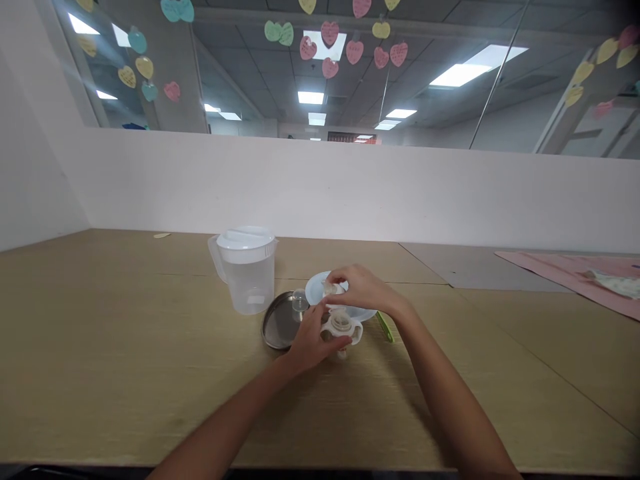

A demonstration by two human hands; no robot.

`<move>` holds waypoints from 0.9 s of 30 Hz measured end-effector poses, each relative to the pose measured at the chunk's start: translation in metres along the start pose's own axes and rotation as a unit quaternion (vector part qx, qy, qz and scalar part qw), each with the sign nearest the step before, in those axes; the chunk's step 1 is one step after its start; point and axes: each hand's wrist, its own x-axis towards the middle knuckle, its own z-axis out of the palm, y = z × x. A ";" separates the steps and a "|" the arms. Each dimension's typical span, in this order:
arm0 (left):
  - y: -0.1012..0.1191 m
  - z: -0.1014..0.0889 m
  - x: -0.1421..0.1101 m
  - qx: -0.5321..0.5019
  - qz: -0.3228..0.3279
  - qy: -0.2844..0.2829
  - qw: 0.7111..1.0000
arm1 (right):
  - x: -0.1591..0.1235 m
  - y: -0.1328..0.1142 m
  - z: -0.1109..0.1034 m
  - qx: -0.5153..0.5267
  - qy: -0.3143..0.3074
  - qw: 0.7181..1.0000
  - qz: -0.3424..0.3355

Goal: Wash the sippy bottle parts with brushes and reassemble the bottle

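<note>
A small whitish baby cup point(342, 323) with two side handles stands in front of me, its round mouth uncovered. My left hand point(313, 340) is closed around its left side, the thumb lying across the front. Just above and behind the mouth, my right hand point(359, 288) pinches a whitish translucent lid-like piece point(331, 289), partly covered by the fingers. A pale blue plate point(314, 287) lies behind the hands, partly hidden by them. To the left, a round metal tray point(278, 327) carries a small clear cup point(299, 301).
A clear pitcher point(251, 283) with a white lid stands behind the tray, to the left. By the plate's right side lies a green handle point(385, 328). A pink cloth point(560, 267) is spread at the far right, and a white wall point(325, 190) borders the table's back.
</note>
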 end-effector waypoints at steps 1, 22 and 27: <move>0.001 0.000 0.000 0.008 0.001 0.003 1.000 | 0.000 0.001 0.000 0.001 -0.028 0.999 0.018; -0.007 -0.004 0.004 0.089 0.100 -0.001 0.991 | -0.008 0.018 -0.012 0.058 -0.167 0.984 0.001; -0.001 -0.004 0.005 0.080 0.090 0.016 0.993 | -0.010 0.009 -0.012 0.031 -0.169 0.985 -0.026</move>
